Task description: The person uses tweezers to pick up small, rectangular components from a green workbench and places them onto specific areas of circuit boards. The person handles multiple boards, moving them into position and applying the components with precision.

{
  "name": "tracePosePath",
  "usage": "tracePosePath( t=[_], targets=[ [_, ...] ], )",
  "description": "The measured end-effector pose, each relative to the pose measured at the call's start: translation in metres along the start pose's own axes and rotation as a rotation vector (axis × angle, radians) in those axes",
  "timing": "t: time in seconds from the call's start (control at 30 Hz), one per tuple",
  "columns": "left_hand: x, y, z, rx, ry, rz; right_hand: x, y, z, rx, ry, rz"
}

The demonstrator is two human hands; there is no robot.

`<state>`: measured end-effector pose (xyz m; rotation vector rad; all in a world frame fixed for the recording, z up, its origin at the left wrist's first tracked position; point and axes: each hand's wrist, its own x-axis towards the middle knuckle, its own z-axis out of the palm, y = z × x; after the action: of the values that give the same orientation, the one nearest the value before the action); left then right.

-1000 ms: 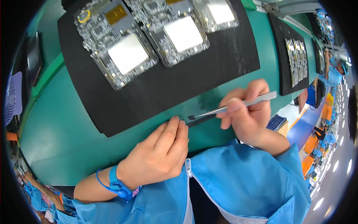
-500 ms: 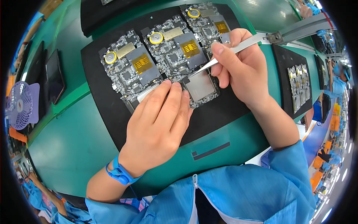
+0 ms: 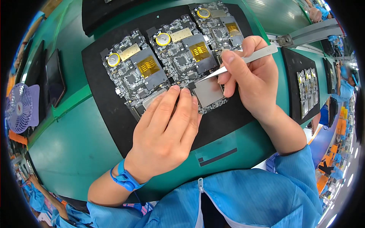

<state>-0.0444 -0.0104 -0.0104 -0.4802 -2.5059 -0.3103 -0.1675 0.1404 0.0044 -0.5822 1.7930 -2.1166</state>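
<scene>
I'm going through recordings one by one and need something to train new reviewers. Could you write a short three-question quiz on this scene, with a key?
1. Multiple choice: how many circuit boards lie on the black mat nearest the person?
a) two
b) three
c) five

2. True or false: the purple fan is at the right side of the picture.

3. Complete the sentence: the metal tweezers are held in the person's ____.

Key
1. b, three, side by side.
2. False; the purple fan is at the left side.
3. right hand
</scene>
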Motion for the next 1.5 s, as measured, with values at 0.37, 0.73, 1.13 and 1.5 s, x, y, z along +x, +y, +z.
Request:
tracePosePath(
  t=[0.37, 0.73, 1.13, 1.5],
  targets=[
    [0.000, -0.001, 0.001, -0.003, 0.013, 0.003, -0.004, 0.004, 0.001, -0.011, 0.008, -0.038],
    [0.007, -0.002, -0.005, -0.094, -0.107, -0.051, -0.005, 0.003, 0.003, -0.066, 0.015, -0.080],
    [-0.004, 0.019, -0.003, 0.117, -0.166, -0.039, -0.015, 0.014, 0.002, -0.083, -0.062, -0.335],
    [-0.003, 0.018, -0.002, 0.131, -0.139, -0.015, -0.017, 0.023, 0.001, -0.438, -0.123, -0.627]
  ],
)
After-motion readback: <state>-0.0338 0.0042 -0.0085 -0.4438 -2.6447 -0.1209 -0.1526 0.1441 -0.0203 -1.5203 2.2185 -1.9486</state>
